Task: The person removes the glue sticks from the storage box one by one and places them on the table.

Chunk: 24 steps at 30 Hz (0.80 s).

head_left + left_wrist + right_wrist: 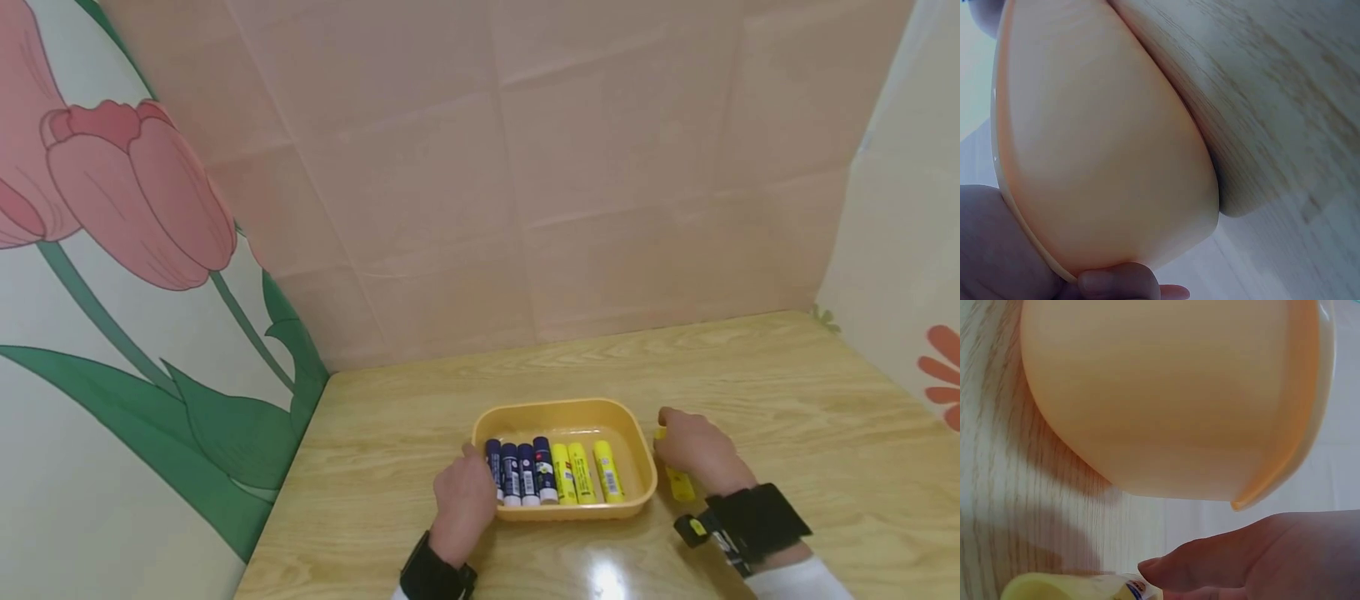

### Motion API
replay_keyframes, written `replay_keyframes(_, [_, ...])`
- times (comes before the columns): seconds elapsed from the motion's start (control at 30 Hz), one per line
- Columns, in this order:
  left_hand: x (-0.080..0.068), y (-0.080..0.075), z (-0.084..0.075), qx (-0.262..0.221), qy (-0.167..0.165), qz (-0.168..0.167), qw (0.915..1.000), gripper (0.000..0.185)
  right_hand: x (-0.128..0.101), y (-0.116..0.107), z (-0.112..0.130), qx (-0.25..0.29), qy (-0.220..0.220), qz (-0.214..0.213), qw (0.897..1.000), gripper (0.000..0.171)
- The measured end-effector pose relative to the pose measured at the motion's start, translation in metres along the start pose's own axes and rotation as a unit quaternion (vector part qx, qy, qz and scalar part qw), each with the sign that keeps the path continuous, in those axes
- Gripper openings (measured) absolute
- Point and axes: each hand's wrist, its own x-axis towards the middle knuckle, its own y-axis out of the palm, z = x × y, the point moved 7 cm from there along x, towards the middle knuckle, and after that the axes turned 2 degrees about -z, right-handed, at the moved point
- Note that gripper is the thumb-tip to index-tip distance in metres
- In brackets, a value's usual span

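From my head camera I look down at a wooden counter (787, 392) set in a corner, with a pink wall behind it and a painted tulip on the panel to my left. A yellow tray (637, 450) sits near the front edge. In it lie seven glue sticks side by side: four dark blue ones (521, 471) on the left, three yellow ones (585, 471) on the right, with a little bare tray floor beyond them. My left hand (465, 500) rests against the tray's left rim, fingers bent over the edge beside the blue sticks. My right hand (693, 450) is on the counter just outside the tray's right wall, its fingers curled around another yellow glue stick (680, 483) that pokes out below my palm. Both wrists wear black straps.

From my left wrist camera, the tray's outer wall (1104, 144) fills most of the view, standing on the counter (1285, 81). My thumb (1119, 281) presses against the rim at the bottom, so this hand grips the tray's edge.

From my right wrist camera, I see the tray's other outer wall (1172, 394) from low down, with the counter (997, 487) beside it. My thumb (1210, 565) lies over the yellow glue stick (1060, 586), whose rounded end and a bit of label show at the bottom edge, close to the tray but apart from it.
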Motion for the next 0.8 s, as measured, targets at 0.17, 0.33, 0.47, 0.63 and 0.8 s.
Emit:
replay_keyframes(0.17, [0.0002, 0.0001, 0.0001, -0.003, 0.000, 0.001, 1.0000, 0.043, 0.0003, -0.0009, -0.0011, -0.004, 0.009, -0.001, 1.000, 0.056])
replay_keyframes(0.33, [0.0005, 0.0002, 0.0001, -0.006, 0.000, -0.004, 1.0000, 0.041, -0.0006, -0.0012, -0.0017, -0.003, 0.011, -0.002, 1.000, 0.058])
replay_keyframes(0.47, [0.0007, 0.0003, 0.0000, -0.004, -0.001, -0.004, 1.0000, 0.042, -0.0025, -0.0010, -0.0010, 0.000, 0.009, 0.001, 1.000, 0.058])
replay_keyframes(0.63, [0.0005, 0.0013, 0.0000, -0.001, -0.004, 0.006, 1.0000, 0.045, -0.0041, -0.0029, 0.0001, 0.001, 0.014, 0.005, 1.000, 0.057])
replay_keyframes(0.8, [0.0005, 0.0011, 0.0002, -0.004, -0.006, 0.009, 0.9999, 0.045, -0.0038, -0.0033, -0.0008, -0.003, 0.012, 0.004, 1.000, 0.058])
